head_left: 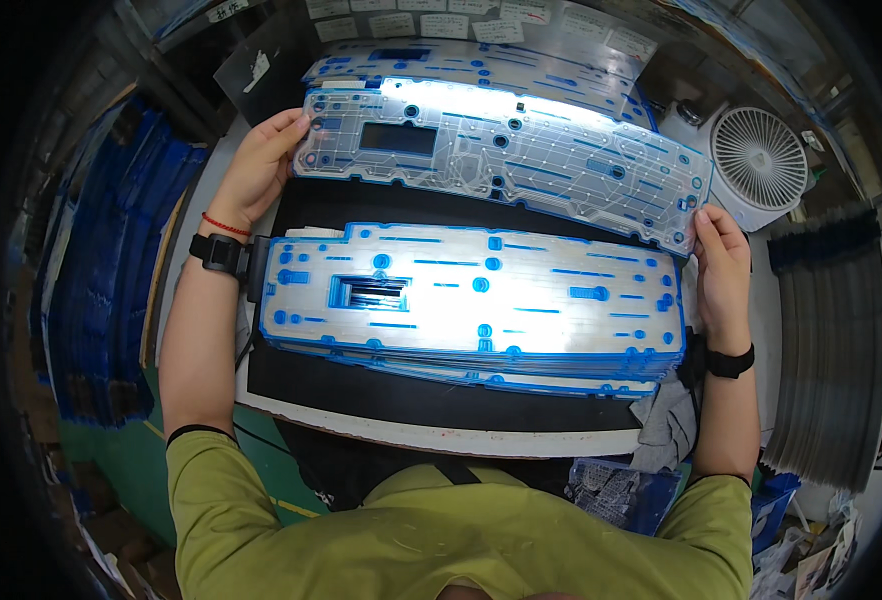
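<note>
A long, clear plastic keyboard membrane sheet [451,165] with fine circuit traces and blue marks is stretched between my hands, tilted a little down to the right. My left hand [259,168] pinches its left end, and my right hand [723,268] pinches its lower right corner. Nearer to me lies a stack of similar sheets [431,325], silvery with blue edges, slots and round holes. A rectangular window cuts through the stack's left half. Beyond the held membrane sits another blue-marked pile [551,75], partly hidden by it.
Both stacks rest on a black mat [311,380] on a white-edged table. A white round fan [758,160] stands at the far right. Tall piles of blue-edged sheets [106,270] flank the left side, grey sheets [831,350] the right. A grey cloth [667,425] hangs at the table's front right.
</note>
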A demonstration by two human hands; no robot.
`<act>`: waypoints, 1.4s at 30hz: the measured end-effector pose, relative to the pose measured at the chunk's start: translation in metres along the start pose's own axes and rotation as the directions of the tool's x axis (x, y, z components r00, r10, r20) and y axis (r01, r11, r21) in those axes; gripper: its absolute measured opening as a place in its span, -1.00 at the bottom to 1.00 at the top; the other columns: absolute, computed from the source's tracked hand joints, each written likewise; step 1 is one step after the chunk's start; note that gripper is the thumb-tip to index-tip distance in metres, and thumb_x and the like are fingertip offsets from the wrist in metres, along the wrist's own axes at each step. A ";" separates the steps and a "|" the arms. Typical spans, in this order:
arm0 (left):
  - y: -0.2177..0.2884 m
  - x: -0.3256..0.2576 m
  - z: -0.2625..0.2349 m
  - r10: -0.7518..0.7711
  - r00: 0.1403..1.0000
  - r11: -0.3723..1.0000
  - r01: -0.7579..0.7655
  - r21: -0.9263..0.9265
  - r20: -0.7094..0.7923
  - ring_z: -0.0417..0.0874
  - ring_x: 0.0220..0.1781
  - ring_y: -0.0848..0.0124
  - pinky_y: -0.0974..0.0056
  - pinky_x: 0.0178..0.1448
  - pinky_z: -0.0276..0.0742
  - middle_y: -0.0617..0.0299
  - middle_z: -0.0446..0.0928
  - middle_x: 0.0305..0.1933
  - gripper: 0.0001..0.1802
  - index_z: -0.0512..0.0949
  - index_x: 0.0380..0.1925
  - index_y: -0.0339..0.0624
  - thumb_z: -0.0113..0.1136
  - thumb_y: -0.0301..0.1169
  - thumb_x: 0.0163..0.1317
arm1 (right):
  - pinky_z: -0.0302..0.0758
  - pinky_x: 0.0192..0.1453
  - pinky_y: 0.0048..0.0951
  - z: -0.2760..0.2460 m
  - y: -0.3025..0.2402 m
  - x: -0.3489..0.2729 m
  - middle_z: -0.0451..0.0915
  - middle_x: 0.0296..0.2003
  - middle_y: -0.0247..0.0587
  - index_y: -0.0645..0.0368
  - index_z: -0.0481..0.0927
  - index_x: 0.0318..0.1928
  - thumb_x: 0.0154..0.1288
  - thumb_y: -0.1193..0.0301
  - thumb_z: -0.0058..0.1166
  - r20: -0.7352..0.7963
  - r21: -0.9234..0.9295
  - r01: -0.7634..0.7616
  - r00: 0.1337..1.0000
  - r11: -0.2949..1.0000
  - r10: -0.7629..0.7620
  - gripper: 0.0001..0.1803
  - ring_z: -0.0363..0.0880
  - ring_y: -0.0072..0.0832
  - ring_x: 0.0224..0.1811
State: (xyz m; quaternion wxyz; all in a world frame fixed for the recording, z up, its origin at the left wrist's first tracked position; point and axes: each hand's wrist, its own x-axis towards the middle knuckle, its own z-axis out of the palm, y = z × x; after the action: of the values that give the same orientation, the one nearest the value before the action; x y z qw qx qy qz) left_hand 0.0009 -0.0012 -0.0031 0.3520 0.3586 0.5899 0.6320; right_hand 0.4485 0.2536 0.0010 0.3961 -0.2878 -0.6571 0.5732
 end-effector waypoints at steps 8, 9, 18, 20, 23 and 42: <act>0.000 0.000 -0.002 0.030 0.999 0.998 -0.029 -0.052 0.013 0.62 -0.05 0.54 0.43 0.05 0.54 0.24 0.61 -0.06 -0.66 0.49 0.06 -0.25 0.01 -0.27 0.43 | 0.24 -0.27 -0.70 0.003 -0.002 -0.002 0.53 -0.38 -0.50 0.26 0.57 -0.09 0.42 0.39 0.01 -0.033 -0.016 0.008 0.999 1.000 -0.008 -0.80 0.33 -0.77 -0.39; 0.000 -0.001 -0.003 0.032 0.999 0.998 -0.032 -0.060 0.011 0.62 -0.05 0.54 0.43 0.05 0.54 0.24 0.61 -0.07 -0.67 0.50 0.05 -0.25 0.01 -0.28 0.43 | 0.24 -0.27 -0.70 0.003 -0.001 -0.001 0.52 -0.38 -0.50 0.26 0.57 -0.09 0.42 0.39 0.01 -0.023 -0.015 0.009 1.000 1.000 -0.009 -0.79 0.33 -0.77 -0.39; -0.001 0.000 -0.006 0.024 0.998 0.993 -0.019 -0.114 0.051 0.63 -0.06 0.53 0.43 0.05 0.55 0.23 0.61 -0.07 -0.68 0.50 0.04 -0.26 0.01 -0.30 0.42 | 0.21 -0.28 -0.70 0.000 0.000 -0.001 0.52 -0.39 -0.51 0.26 0.57 -0.09 0.43 0.38 -0.01 0.006 -0.032 0.013 1.000 0.999 -0.013 -0.79 0.30 -0.78 -0.39; 0.000 0.000 -0.006 0.024 0.998 0.993 -0.018 -0.115 0.054 0.63 -0.06 0.54 0.43 0.05 0.55 0.23 0.61 -0.07 -0.68 0.50 0.04 -0.26 0.00 -0.30 0.42 | 0.21 -0.29 -0.70 0.001 -0.001 -0.001 0.52 -0.39 -0.52 0.26 0.57 -0.09 0.43 0.38 -0.01 -0.001 -0.027 0.006 1.000 1.000 -0.006 -0.79 0.30 -0.79 -0.39; 0.001 -0.001 -0.003 0.029 0.999 0.994 -0.025 -0.108 0.034 0.63 -0.06 0.54 0.43 0.05 0.55 0.23 0.61 -0.07 -0.68 0.49 0.04 -0.26 0.00 -0.30 0.43 | 0.20 -0.30 -0.71 -0.002 0.001 0.000 0.51 -0.39 -0.52 0.26 0.57 -0.09 0.43 0.38 -0.01 0.009 -0.038 0.019 1.000 0.999 -0.019 -0.79 0.30 -0.80 -0.40; 0.001 -0.001 -0.001 -0.013 0.999 1.000 0.013 0.002 -0.034 0.58 -0.04 0.54 0.43 0.07 0.49 0.26 0.59 -0.07 -0.67 0.51 0.03 -0.24 0.00 -0.25 0.43 | 0.26 -0.28 -0.69 0.000 -0.003 -0.003 0.54 -0.37 -0.48 0.28 0.56 -0.08 0.43 0.38 0.00 0.014 -0.011 0.054 0.998 0.998 -0.054 -0.78 0.36 -0.77 -0.38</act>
State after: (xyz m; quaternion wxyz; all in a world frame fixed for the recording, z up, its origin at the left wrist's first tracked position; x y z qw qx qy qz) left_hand -0.0001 -0.0024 -0.0023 0.3454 0.3444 0.5990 0.6350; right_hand 0.4505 0.2506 0.0033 0.4054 -0.2681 -0.6706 0.5604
